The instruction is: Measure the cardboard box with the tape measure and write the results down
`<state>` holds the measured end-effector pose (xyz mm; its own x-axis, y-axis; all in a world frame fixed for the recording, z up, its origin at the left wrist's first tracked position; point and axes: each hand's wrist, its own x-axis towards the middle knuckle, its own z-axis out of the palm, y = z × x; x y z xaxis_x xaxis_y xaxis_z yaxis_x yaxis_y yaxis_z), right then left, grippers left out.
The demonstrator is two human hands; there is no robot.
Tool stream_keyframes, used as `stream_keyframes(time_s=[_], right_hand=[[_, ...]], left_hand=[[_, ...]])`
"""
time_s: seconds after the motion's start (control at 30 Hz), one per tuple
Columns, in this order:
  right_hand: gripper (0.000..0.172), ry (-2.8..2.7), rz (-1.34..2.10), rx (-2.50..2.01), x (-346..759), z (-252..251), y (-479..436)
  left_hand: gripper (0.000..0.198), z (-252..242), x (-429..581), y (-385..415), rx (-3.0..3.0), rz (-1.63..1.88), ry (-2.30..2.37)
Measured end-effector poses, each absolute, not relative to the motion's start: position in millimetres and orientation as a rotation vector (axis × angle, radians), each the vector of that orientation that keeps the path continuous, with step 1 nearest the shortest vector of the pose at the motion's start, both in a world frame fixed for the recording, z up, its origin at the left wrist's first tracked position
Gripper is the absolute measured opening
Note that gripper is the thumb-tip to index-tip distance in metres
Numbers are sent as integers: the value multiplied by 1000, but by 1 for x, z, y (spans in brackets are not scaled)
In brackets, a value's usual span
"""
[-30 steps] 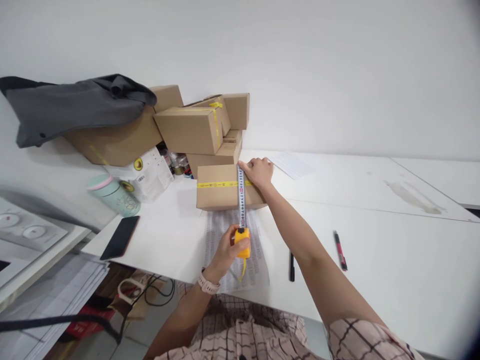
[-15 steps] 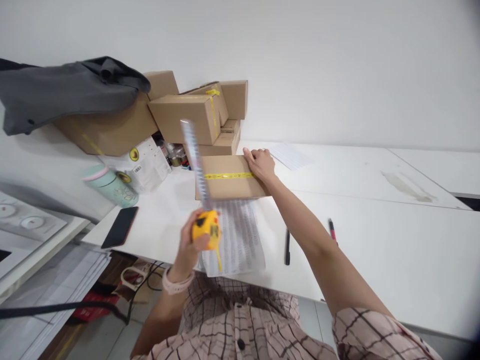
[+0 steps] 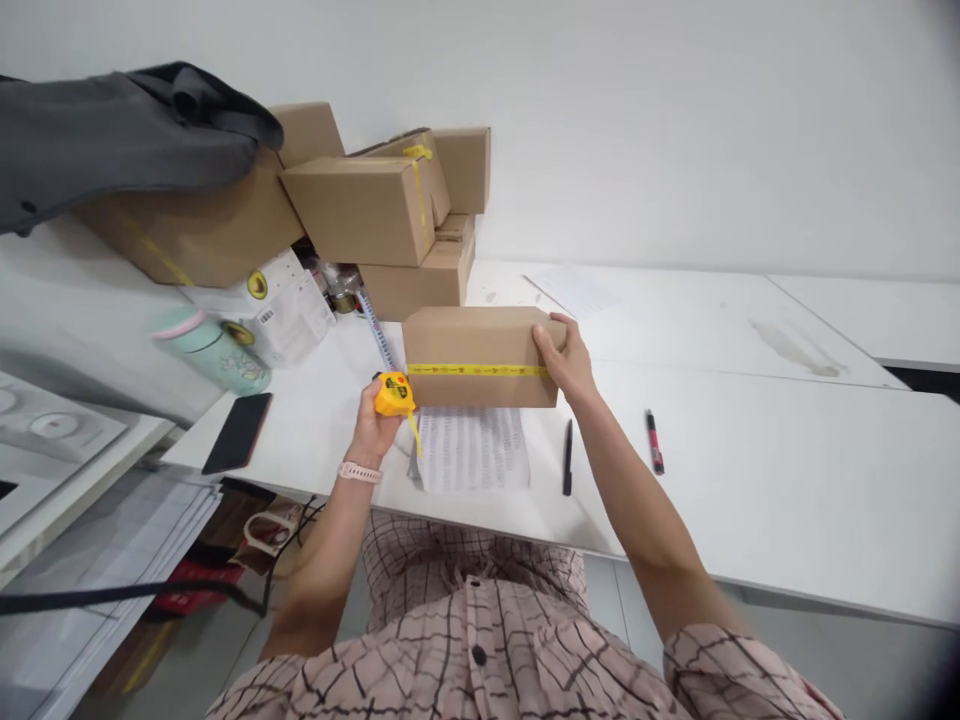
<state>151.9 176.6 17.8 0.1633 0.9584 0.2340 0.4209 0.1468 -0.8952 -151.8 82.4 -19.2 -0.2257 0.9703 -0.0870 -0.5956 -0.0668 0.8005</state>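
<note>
My left hand (image 3: 375,422) is closed around a yellow tape measure (image 3: 394,394), just off the left end of a cardboard box. The blade (image 3: 377,330) sticks out away from me, and a yellow strap hangs from the case. My right hand (image 3: 564,355) grips the right end of the cardboard box (image 3: 476,340), thumb on the near side and fingers behind. Yellow printed tape runs along the side facing me. The box is tilted over a printed sheet (image 3: 472,450); whether its underside touches the table is hard to see.
Stacked cardboard boxes (image 3: 360,210) and a grey bag (image 3: 127,140) stand at the back left. A mint bottle (image 3: 217,350) and a phone (image 3: 237,433) are on the left. A black pen (image 3: 568,458) and a red-black pen (image 3: 655,442) lie right on the white table (image 3: 750,480).
My left hand has moved the tape measure up beside the box's left end, its blade now beyond the box. The box has tipped, and my right hand has shifted from its top to its right end.
</note>
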Motion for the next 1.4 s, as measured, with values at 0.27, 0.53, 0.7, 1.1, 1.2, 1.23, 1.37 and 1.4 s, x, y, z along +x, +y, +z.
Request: stream_keyframes(time_s=[0.27,0.53,0.7,1.1,1.2,1.23,1.37,1.4], right_hand=[[65,-1306,459,-1366,189,21,152],[61,-1358,448,-1330,150,-16,165],[62,-1466,500,-1406,149,-37,160],[66,-991,1103,-1115,168,-9,45],[46,-908,993,-1128,178,-9,34],[38,-879,962,-1139,180,-11,31],[29,-869,1037,-1150,169,-32,16],[29,-916,1096,-1151,161,-39,13]], left_hand=[[41,-13,-116,119,724,1599,772],[43,-25,-145,162,832,1603,933],[40,-48,-145,145,864,1598,1085],[51,-6,-102,-30,1472,511,898],[54,-8,-89,-38,1616,325,874],[57,-9,-87,-38,1645,299,893],[85,-16,-89,-32,1594,421,1070],[89,-17,-90,-29,1563,499,1117]])
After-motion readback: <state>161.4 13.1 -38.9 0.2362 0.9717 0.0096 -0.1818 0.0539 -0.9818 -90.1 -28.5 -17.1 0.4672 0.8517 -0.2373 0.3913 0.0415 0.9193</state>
